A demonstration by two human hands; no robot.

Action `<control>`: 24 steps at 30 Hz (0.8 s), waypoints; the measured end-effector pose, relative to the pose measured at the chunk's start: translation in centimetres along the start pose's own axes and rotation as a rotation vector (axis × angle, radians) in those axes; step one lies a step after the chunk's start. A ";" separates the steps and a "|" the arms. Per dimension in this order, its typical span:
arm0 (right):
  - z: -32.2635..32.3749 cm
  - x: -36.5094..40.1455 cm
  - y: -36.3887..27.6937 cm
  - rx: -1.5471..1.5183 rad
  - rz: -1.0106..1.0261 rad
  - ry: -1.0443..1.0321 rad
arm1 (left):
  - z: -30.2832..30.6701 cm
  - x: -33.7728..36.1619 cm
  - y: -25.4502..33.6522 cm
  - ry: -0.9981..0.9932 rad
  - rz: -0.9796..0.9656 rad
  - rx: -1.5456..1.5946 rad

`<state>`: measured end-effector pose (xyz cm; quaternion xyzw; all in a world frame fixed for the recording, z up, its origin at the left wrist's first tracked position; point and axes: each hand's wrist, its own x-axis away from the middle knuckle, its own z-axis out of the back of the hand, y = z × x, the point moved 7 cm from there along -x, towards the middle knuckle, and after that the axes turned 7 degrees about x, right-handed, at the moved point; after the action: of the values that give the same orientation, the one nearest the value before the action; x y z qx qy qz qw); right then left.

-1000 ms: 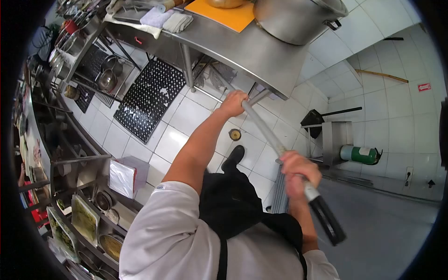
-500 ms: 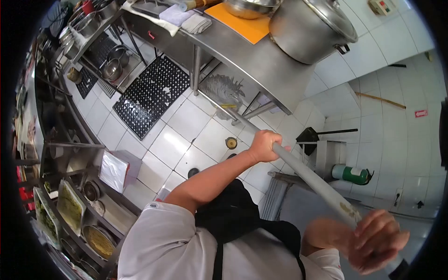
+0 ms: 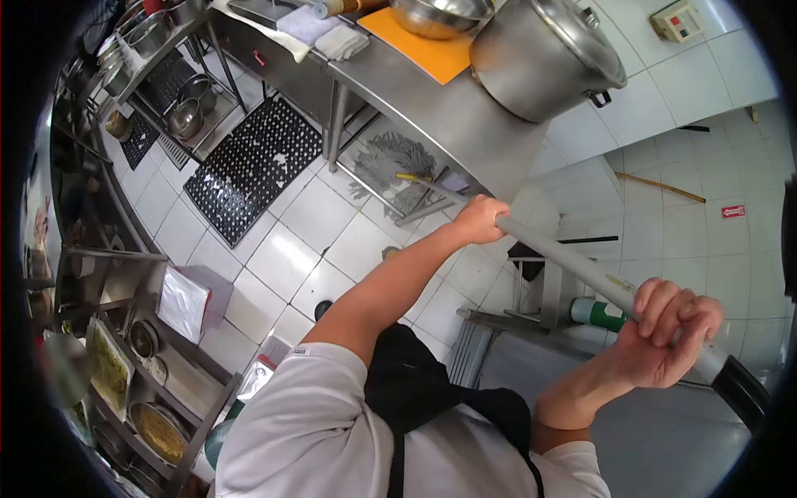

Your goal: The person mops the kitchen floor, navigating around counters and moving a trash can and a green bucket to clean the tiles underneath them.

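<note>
A mop with a long grey pole slants across the view. Its grey string head lies spread on the tiles below the steel table, next to a yellow clamp. My left hand is closed around the middle of the pole. Nearer to me, my right hand wraps the upper pole, just short of its black end grip. Part of the mop head is hidden behind the table's legs and lower bar.
The steel table holds a large lidded pot, an orange board and folded cloths. A black perforated mat lies on the tiled floor. Shelves with food trays stand at left; a green cylinder is at right.
The mop head has slid farther under the table. My right hand, looser and blurred before, now has its fingers around the pole. My left hand has moved slightly forward with it.
</note>
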<state>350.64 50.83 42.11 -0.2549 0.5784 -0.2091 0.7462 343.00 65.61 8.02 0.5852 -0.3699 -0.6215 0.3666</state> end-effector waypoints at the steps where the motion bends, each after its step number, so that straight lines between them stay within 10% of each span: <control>1: -0.4 0.0 -0.2 0.000 -0.024 -0.049 | 0.3 0.6 0.1 -0.031 0.101 0.023; 5: -1.2 0.6 -5.5 -0.054 0.118 -0.082 | 2.2 6.0 -4.0 0.395 0.260 -0.126; 9: 0.3 0.1 -12.4 -0.208 0.123 -0.315 | 1.8 8.3 -4.5 0.369 0.214 -0.072; 12: 1.3 0.0 -14.9 -0.208 0.126 -0.293 | 4.4 7.4 2.7 0.416 -0.183 -0.087; 15: 1.5 0.2 -16.4 -0.204 0.140 -0.274 | 3.4 7.4 5.1 0.047 0.107 -0.185; 24: 1.2 0.4 -17.2 -0.240 0.140 -0.233 | 7.4 8.1 30.1 0.304 -0.107 -0.021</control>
<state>351.61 37.27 52.71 -0.3240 0.5250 -0.0552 0.7851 335.90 44.86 31.40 0.6876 -0.2719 -0.5482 0.3907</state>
